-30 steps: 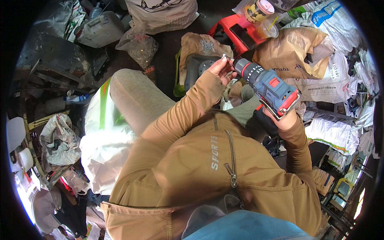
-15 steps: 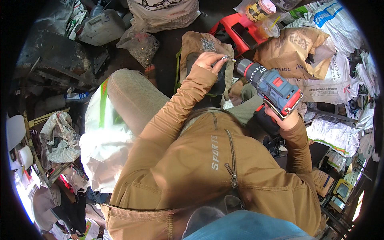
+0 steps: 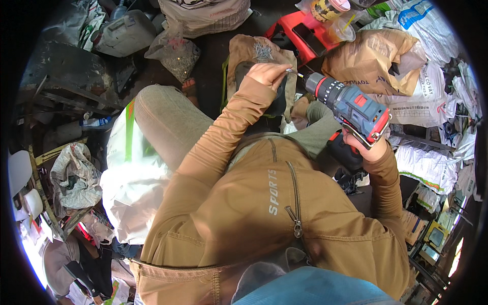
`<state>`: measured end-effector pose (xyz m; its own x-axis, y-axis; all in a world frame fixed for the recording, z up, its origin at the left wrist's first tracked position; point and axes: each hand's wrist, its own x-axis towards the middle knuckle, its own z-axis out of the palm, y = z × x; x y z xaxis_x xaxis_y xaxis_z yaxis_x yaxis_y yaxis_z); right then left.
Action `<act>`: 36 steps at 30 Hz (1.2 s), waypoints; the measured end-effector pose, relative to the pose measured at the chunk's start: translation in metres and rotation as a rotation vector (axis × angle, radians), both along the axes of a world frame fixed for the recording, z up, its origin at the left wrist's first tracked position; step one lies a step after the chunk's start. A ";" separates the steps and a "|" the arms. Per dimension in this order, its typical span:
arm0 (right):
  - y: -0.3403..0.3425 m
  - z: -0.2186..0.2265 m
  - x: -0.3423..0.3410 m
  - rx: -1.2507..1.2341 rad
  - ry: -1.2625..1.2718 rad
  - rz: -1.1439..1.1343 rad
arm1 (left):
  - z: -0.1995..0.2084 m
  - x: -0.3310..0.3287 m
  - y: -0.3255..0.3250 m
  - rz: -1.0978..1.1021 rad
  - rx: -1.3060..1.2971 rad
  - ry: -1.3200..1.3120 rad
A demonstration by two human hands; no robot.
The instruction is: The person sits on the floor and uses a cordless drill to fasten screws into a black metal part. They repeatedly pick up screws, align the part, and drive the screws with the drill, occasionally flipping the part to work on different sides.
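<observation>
Now gripping drill (image 3: 352, 105) at 2 o'clock in right hand (image 3: 373, 150), with fingers curled beneath, partly hidden. Pinching small metal piece (image 3: 289, 70) near 12 o'clock between closed fingertips of left hand (image 3: 265, 77), farther from chuck (image 3: 319, 85) than one second ago. Aiming bit (image 3: 299, 75) toward 10 o'clock, close to piece; cannot tell contact.

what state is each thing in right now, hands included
left hand: closed, pinching a small metal piece at the fingertips
right hand: closed around the drill's grip
drill: held, nose toward the left hand; can't tell if spinning
metal pieces: loose heap on brown cloth
brown bag: crumpled
clear cup: yellow straw in it
</observation>
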<state>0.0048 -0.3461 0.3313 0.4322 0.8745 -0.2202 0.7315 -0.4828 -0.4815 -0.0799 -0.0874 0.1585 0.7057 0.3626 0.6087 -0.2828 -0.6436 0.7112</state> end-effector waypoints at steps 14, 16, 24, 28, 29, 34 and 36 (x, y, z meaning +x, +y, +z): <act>0.008 0.014 0.017 -0.082 -0.269 0.339 | -0.010 0.002 0.008 -0.153 0.246 0.081; 0.012 0.005 0.023 -0.167 -0.286 0.366 | -0.014 0.000 0.012 -0.061 0.288 0.235; 0.053 -0.017 0.023 -0.259 0.360 -0.252 | -0.062 -0.001 0.033 -0.195 0.185 1.206; 0.069 -0.033 0.026 -0.370 0.399 -0.310 | -0.100 0.001 0.029 -0.182 0.191 1.086; 0.071 -0.037 0.029 -0.384 0.401 -0.306 | -0.108 0.003 0.028 -0.180 0.175 1.026; 0.071 -0.060 0.046 -0.355 0.332 -0.210 | -0.139 0.011 0.023 -0.157 0.133 0.822; 0.069 -0.068 0.051 -0.364 0.319 -0.162 | -0.148 0.015 0.021 -0.153 0.116 0.766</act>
